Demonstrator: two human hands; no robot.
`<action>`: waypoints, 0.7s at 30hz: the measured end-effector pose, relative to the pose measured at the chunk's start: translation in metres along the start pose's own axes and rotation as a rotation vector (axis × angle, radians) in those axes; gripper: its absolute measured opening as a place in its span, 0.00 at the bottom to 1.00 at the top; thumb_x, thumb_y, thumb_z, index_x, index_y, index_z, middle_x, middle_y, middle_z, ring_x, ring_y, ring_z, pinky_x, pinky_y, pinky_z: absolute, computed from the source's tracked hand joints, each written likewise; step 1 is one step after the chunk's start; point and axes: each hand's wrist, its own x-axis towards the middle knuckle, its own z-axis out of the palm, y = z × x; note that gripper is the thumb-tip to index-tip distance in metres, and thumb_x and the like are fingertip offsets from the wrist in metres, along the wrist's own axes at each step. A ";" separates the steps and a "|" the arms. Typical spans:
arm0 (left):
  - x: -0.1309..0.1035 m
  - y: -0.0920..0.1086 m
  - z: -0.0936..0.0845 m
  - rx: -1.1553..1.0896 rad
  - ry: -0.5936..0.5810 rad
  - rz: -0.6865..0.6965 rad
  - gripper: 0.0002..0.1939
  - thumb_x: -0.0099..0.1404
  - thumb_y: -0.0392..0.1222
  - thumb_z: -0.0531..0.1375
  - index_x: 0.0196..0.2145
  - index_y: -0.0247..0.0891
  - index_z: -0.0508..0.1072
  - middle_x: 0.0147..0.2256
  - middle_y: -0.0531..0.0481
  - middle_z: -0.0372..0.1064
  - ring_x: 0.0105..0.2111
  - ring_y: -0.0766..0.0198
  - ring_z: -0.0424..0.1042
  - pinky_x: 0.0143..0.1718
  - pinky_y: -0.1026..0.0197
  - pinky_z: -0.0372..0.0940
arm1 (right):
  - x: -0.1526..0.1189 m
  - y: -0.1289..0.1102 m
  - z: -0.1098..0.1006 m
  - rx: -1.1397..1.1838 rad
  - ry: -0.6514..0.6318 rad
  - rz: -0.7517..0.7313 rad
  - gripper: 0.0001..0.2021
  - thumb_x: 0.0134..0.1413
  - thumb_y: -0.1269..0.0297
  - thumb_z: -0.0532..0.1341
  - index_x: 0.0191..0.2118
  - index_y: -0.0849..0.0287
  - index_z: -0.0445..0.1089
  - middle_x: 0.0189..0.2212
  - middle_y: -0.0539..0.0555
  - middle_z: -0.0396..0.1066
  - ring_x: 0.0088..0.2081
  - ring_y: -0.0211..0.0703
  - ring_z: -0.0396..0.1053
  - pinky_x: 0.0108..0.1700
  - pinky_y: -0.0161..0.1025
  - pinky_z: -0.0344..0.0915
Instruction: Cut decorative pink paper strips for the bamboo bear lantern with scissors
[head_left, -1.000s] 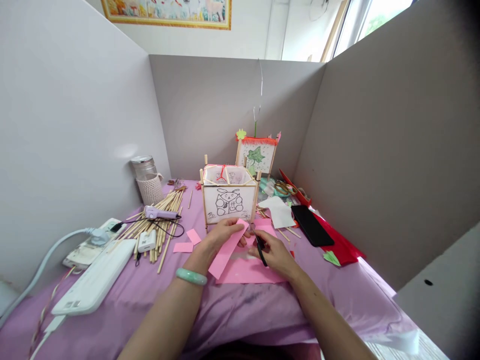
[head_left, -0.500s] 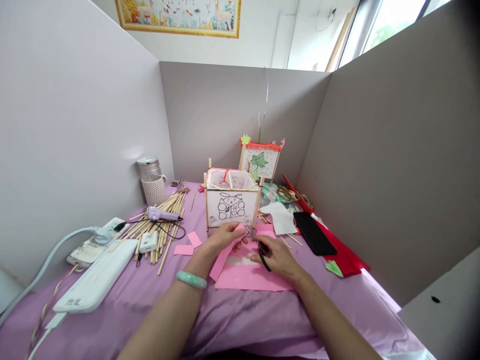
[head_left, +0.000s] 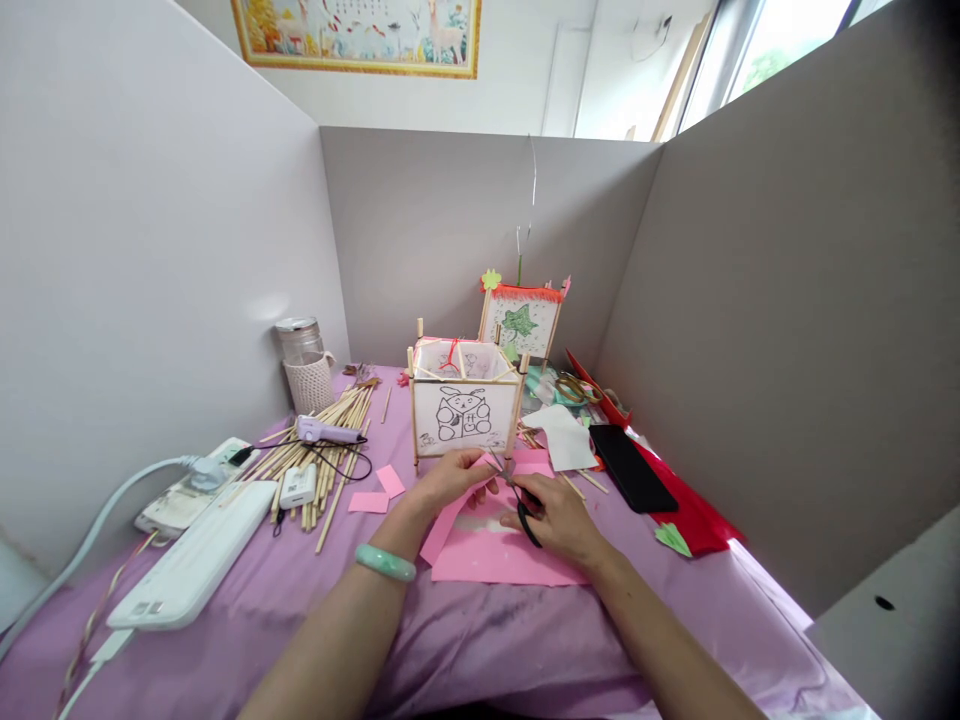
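Observation:
My left hand point(head_left: 452, 480) pinches a strip of pink paper point(head_left: 444, 530) near its far end. In my right hand point(head_left: 564, 518) is a pair of scissors with black handles point(head_left: 528, 522); the blades meet the strip close to my left fingertips. Beneath both hands lies a larger pink sheet point(head_left: 502, 562), and another pink piece shows behind the scissors. Just beyond my hands stands a box-shaped lantern point(head_left: 466, 415) of sticks and white paper, with a cartoon animal drawn on its front. Two small pink rectangles point(head_left: 369, 502) rest left of my left hand.
Left are wooden sticks point(head_left: 330, 480), a lilac glue gun point(head_left: 328, 430), a white power strip point(head_left: 191, 555) with cables and a jar point(head_left: 305, 365). Right are white paper point(head_left: 561, 437), a black phone point(head_left: 631, 468) and red material point(head_left: 697, 510). Behind stands a second lantern point(head_left: 525, 320). Grey panels enclose three sides.
The hands, scissors and pink strip keep almost the same place, with only a slight shift at the blades. The whole view has moved a little.

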 end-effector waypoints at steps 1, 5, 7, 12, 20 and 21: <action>0.000 0.000 0.000 0.006 -0.004 0.001 0.18 0.55 0.53 0.60 0.28 0.32 0.68 0.26 0.47 0.68 0.18 0.69 0.62 0.18 0.65 0.60 | 0.000 -0.001 0.000 -0.002 0.001 -0.004 0.23 0.45 0.48 0.63 0.45 0.57 0.68 0.26 0.49 0.67 0.27 0.38 0.62 0.33 0.36 0.54; 0.001 -0.001 -0.001 0.020 -0.010 -0.004 0.18 0.55 0.53 0.60 0.28 0.31 0.69 0.26 0.47 0.69 0.18 0.69 0.62 0.19 0.66 0.59 | 0.000 -0.002 -0.001 -0.002 0.002 -0.015 0.23 0.46 0.50 0.63 0.47 0.56 0.68 0.26 0.49 0.67 0.26 0.37 0.62 0.32 0.35 0.54; 0.001 -0.001 -0.001 0.016 -0.013 -0.009 0.18 0.54 0.53 0.60 0.28 0.31 0.69 0.26 0.48 0.69 0.18 0.69 0.63 0.20 0.66 0.59 | 0.000 -0.002 -0.001 -0.004 0.003 -0.019 0.22 0.46 0.51 0.63 0.47 0.56 0.68 0.26 0.49 0.67 0.27 0.37 0.62 0.32 0.35 0.54; 0.002 -0.002 -0.002 0.009 -0.007 -0.017 0.19 0.53 0.54 0.61 0.29 0.32 0.69 0.26 0.48 0.68 0.19 0.68 0.64 0.20 0.65 0.59 | -0.001 -0.002 0.000 -0.029 0.018 -0.014 0.22 0.46 0.50 0.63 0.46 0.57 0.68 0.26 0.50 0.68 0.27 0.38 0.63 0.33 0.36 0.53; 0.001 -0.002 -0.002 -0.014 0.005 -0.016 0.19 0.52 0.54 0.62 0.29 0.32 0.70 0.26 0.47 0.69 0.19 0.68 0.64 0.21 0.65 0.60 | -0.002 -0.002 0.001 -0.074 0.039 -0.024 0.23 0.47 0.48 0.62 0.46 0.57 0.68 0.27 0.51 0.68 0.28 0.39 0.63 0.33 0.36 0.52; 0.000 -0.002 -0.002 -0.016 0.007 -0.017 0.19 0.52 0.54 0.62 0.29 0.32 0.70 0.26 0.47 0.69 0.19 0.68 0.64 0.21 0.65 0.60 | -0.002 -0.002 0.001 -0.078 0.043 -0.026 0.23 0.47 0.48 0.62 0.46 0.56 0.68 0.27 0.51 0.68 0.28 0.39 0.63 0.33 0.36 0.52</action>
